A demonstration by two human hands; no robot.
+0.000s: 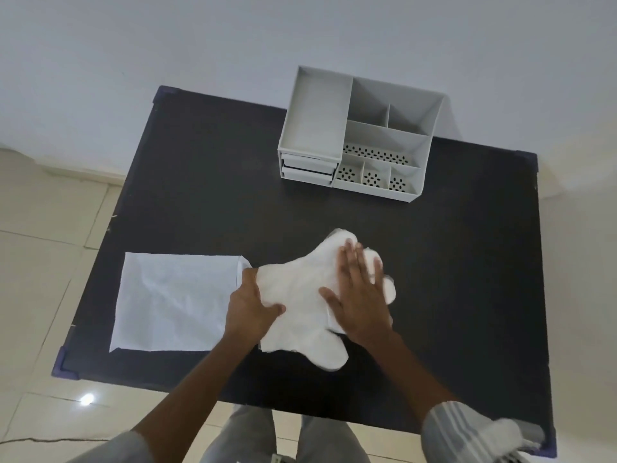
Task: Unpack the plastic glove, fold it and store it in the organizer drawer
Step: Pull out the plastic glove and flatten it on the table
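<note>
A white plastic glove (297, 295) lies flat on the black table (450, 262), its fingers pointing right and its thumb toward me. My left hand (248, 307) presses on the glove's cuff end, thumb on top of the plastic. My right hand (359, 289) lies flat and spread over the glove's finger part. A white flat packet (173, 304), the glove's wrapper, rests to the left, touching the cuff. The white organizer (360, 135) stands at the table's far edge, with its drawers (309, 167) at the lower left looking closed.
The organizer has open compartments with perforated floors on its right side. Blue corner guards mark the table's corners. Tiled floor lies to the left and a pale wall behind. My legs show below the near table edge.
</note>
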